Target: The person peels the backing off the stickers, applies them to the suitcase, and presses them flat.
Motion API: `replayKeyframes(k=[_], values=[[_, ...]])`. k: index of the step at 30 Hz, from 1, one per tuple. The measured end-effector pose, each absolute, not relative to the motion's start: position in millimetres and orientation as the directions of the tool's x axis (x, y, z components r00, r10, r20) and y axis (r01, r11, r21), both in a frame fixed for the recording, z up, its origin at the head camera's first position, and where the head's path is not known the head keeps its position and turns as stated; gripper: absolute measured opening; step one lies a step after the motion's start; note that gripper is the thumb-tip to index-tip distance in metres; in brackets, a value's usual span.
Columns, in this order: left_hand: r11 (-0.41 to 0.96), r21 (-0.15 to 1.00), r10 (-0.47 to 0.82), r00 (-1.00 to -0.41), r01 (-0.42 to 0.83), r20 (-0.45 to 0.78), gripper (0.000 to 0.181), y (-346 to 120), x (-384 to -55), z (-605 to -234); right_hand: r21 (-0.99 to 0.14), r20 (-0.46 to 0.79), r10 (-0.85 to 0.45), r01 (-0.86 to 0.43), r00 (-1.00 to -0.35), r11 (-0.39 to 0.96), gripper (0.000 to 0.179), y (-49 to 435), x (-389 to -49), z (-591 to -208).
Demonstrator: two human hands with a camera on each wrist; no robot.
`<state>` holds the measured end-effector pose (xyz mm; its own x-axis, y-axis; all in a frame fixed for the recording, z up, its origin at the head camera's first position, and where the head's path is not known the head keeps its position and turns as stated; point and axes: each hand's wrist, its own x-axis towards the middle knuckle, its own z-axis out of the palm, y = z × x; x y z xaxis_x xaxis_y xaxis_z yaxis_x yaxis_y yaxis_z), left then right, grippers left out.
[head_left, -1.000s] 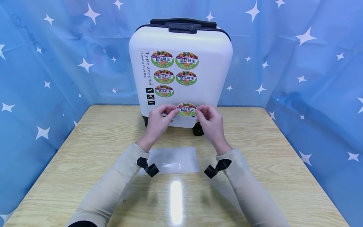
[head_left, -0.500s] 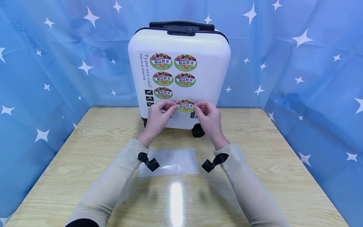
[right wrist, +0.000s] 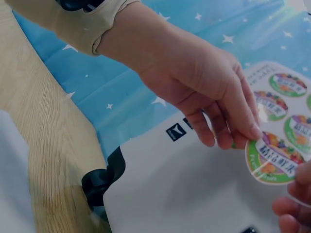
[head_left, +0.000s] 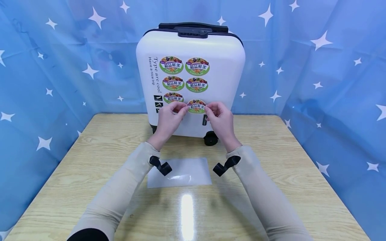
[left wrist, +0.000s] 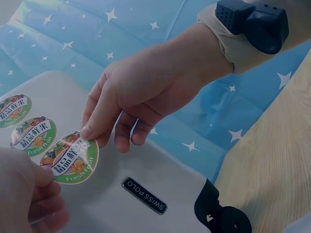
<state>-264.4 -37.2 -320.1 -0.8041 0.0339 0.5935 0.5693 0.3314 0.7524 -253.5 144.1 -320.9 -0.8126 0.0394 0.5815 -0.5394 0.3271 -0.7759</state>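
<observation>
An oval "Fresh fruit" sticker (head_left: 196, 106) is stretched between both hands, close over the lower front of a white suitcase (head_left: 224, 73). My left hand (head_left: 169, 121) pinches its left edge between thumb and forefinger. At the opposite edge my right hand (head_left: 221, 121) pinches it the same way, as the left wrist view also shows with the sticker (left wrist: 73, 158) face up. Matching stickers (head_left: 171, 65) are stuck on the suitcase in two columns, three on the left and two on the right. The held one is level with the lowest left sticker (head_left: 173, 98), which it slightly overlaps.
A translucent white sheet (head_left: 181, 172) lies on the wooden table (head_left: 271, 160) between the forearms. Below the right hand shows a small black "SWISS POLO" plate (left wrist: 144, 195). One black caster (head_left: 210, 138) stands at the suitcase's lower right. A blue star-patterned curtain (head_left: 301, 77) surrounds the table.
Both hands have raised the sticker up the suitcase front, from near its bottom edge to beside the lowest left sticker. The black plate has come into view below it.
</observation>
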Motion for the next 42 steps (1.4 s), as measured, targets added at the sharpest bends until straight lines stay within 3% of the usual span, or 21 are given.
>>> replayKeyframes(k=[9, 34, 42], values=[[0.353, 0.777, 0.005, -0.831, 0.521, 0.556, 0.015, -37.2, -270.6, -315.2, -0.772, 0.576, 0.055, -0.521, -0.815, 0.363, 0.016, 140.5, -260.6, -318.4], [0.392, 0.748, -0.033, -0.804, 0.536, 0.593, 0.012, -33.8, -281.9, -311.0, -0.777, 0.588, 0.072, -0.537, -0.806, 0.329, 0.011, 133.3, -270.9, -314.3], [0.41, 0.738, -0.044, -0.796, 0.536, 0.603, 0.012, -33.2, -286.8, -312.6, -0.756, 0.61, 0.114, -0.532, -0.785, 0.38, 0.01, 128.8, -273.0, -314.0]])
